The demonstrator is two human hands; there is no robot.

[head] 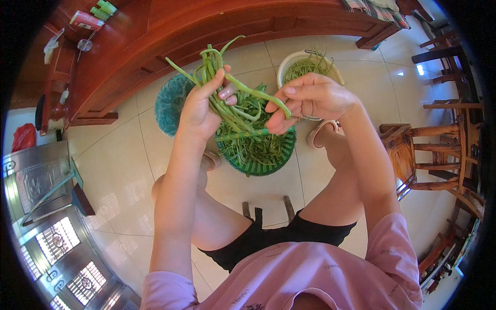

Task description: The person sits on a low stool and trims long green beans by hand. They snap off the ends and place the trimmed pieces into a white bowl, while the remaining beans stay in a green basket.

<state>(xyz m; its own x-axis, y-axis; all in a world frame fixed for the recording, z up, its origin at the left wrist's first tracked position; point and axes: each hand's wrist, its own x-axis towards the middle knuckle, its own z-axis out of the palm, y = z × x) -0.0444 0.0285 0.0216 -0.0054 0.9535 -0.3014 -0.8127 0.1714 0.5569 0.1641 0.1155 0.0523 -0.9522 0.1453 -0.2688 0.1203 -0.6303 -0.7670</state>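
Observation:
In front of my chest, my left hand [207, 102] grips a bunch of long green beans [211, 64], whose ends stick out above and below the fist. One long bean [255, 92] stretches from the bunch across to my right hand [310, 99]. The fingers of that hand are bent around its far end. Below both hands stands a green woven basket [286, 161] with a patterned band handle [240, 135]. Leafy greens and trimmings [252, 151] fill it. Behind my right hand, a pale bucket or basin [281, 71] holds more thin green beans [306, 68].
A teal patterned basin [166, 104] sits left of the basket, partly hidden by my left hand. A red-brown wooden furniture piece [232, 23] runs along the far side. To the right is a wooden chair [403, 155]. A broom [81, 201] lies at the left.

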